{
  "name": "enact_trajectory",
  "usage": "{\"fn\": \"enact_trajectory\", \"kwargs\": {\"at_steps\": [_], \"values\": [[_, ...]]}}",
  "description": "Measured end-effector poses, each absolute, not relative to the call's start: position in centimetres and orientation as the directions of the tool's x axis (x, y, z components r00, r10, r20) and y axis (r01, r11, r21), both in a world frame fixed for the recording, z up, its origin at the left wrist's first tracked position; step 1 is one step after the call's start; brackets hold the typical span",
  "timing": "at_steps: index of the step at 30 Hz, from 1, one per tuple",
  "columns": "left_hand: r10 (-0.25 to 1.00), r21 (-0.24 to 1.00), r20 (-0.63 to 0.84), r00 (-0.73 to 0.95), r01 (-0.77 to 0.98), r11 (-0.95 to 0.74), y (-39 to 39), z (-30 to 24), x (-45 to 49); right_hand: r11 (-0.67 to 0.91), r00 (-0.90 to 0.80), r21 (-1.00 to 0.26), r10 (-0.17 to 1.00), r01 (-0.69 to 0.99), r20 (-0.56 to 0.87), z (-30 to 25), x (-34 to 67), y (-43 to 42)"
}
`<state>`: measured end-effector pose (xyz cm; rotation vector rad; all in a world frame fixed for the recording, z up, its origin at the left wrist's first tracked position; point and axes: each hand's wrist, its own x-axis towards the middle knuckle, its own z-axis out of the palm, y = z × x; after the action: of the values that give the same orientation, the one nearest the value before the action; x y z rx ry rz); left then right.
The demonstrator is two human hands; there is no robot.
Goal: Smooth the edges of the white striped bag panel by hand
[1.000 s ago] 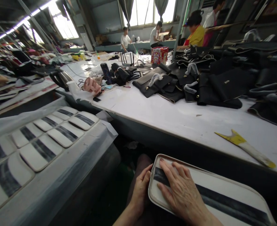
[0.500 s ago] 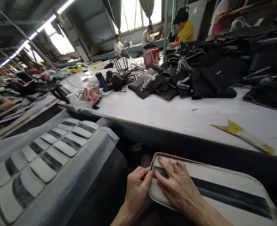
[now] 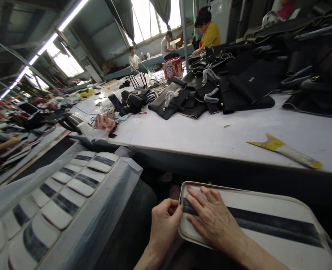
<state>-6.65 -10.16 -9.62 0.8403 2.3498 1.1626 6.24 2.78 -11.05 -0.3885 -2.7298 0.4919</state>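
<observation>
A long white panel [image 3: 278, 204] with rounded corners, a raised edge and a dark stripe lies at the lower right, below the table front. My left hand [image 3: 166, 221] is closed at its left end, thumb and forefinger pinching the rim there. Across the panel's left part my right hand [image 3: 213, 213] lies flat, fingers spread over the white face and the stripe. Several similar striped white pieces [image 3: 61, 206] lie in rows on a plastic-covered surface at the left.
A white worktable [image 3: 166, 138] runs across the middle. On it lie a yellow-ended, forked tool [image 3: 284, 150], black bags [image 3: 247, 86], a pink fan [image 3: 104, 122] and a red patterned box [image 3: 172, 68]. A person in yellow [image 3: 212, 34] works farther back.
The camera view has shifted slightly, so the table things sit a little farther left. My right hand's fingers have moved slightly on the panel; the left hand keeps its pinch at the rim.
</observation>
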Motion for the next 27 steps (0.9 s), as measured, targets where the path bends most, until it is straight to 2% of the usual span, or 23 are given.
{"fn": "enact_trajectory", "kwargs": {"at_steps": [6, 14, 19, 27], "values": [[0.668, 0.906, -0.238, -0.705, 0.087, 0.415, -10.2, -9.3, -7.2, 0.896, -0.899, -0.394, 0.332, 0.206, 0.286, -11.3, 6.2, 3.1], [0.713, 0.884, -0.221, -0.666, 0.171, 0.434, -11.2, -9.4, -6.7, 0.906, -0.895, -0.374, 0.323, 0.199, 0.307, -11.4, 6.2, 2.9], [0.746, 0.898, -0.278, -0.605, 0.112, 0.426, -12.3, -9.6, -6.5, 0.914, -0.898, -0.355, 0.313, 0.196, 0.310, -11.5, 6.2, 2.8], [0.725, 0.903, -0.288, -0.625, 0.074, 0.422, -12.3, -9.4, -6.2, 0.914, -0.889, -0.352, 0.320, 0.200, 0.326, -11.3, 6.3, 2.8]]}}
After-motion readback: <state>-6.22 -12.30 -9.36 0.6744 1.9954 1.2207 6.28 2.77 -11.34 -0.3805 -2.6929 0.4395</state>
